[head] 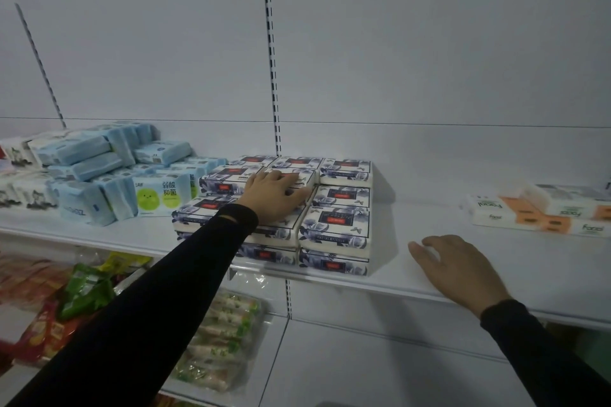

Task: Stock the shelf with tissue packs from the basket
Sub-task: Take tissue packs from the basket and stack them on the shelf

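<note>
Far left of the white shelf (496,241) there's a jumble of light blue tissue packs (89,162), with a green-and-white pack (162,195) beside them. Then the stacked navy floral tissue packs (334,225) – the left hand (274,195) lies flat on a top one, fingers spread, not gripping. The right hand (459,271) rests open on bare shelf, and orange-and-white packs (542,211) sit far right.

Straight above the grip a slotted upright (272,76) runs up the white back panel (429,43). Below the grip, one level lower, lie clear packs of rolls (221,340). To their left lie a green snack bag (86,287) and red snack bags (43,334).
</note>
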A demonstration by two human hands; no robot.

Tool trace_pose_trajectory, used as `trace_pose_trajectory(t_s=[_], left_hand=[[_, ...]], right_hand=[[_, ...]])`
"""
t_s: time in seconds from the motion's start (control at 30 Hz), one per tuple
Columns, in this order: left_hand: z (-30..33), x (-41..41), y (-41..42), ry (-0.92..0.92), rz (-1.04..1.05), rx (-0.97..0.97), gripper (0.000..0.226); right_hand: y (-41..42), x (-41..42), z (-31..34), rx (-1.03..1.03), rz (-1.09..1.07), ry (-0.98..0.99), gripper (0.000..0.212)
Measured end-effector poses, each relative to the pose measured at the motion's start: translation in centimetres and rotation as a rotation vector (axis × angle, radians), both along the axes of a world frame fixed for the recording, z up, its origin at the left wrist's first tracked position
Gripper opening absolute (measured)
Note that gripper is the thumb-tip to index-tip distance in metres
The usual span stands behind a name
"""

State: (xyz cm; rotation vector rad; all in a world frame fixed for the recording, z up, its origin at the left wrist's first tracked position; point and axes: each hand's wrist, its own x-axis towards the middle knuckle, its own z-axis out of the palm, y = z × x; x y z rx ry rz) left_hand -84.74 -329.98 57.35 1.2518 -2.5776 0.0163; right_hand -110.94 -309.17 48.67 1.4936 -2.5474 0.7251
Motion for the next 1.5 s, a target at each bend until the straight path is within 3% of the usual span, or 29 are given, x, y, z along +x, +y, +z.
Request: trace_pose_trajectory(t_s=[0.3,0.4,0.53,0.77,0.97,1.17,1.27,1.37,1.5], left_hand=[[0.9,0.7,1.7,0.148,-0.103,-0.015,0.063],[1.3,1.2,5.1,0.31,-0.191,-0.004,0.062],[0.4,2.0,9.7,0.482,-0.264,0.063,0.058],[-5.9,3.4,15.4,0.733,-0.34,0.285,0.042],[-16.1,2.4,18.7,0.476,-0.366,0.412,0.047],[-28.4,-0.1,19.9,0.044,-0.36,0.602,0.055],[-33.9,-1.5,21.3,-0.167,-0.34,0.742,0.056],[-39.0,-3.3,23.7,-0.333,-0.355,0.882,0.057],[-45.3,-5.9,26.8,-0.428,-0.329,1.031,0.058]], right_hand=[[0.2,0.1,0.3,-0.02,0.04,-0.075,0.056],[0.5,0.3,0.5,-0.154,0.086,-0.069,0.051],[2.1,1.6,0.3,-0.361,0.209,0.122,0.054],[7.6,4.7,-3.1,-0.523,0.392,0.163,0.041],[12.5,6.4,-11.3,-0.316,0.407,-0.004,0.045],[15.9,6.5,-21.3,0.222,0.314,-0.217,0.068],[17.4,6.8,-26.7,0.544,0.226,-0.404,0.051],[18.9,7.5,-30.9,0.688,0.193,-0.55,0.035],[19.9,8.3,-34.0,0.887,0.127,-0.653,0.042]])
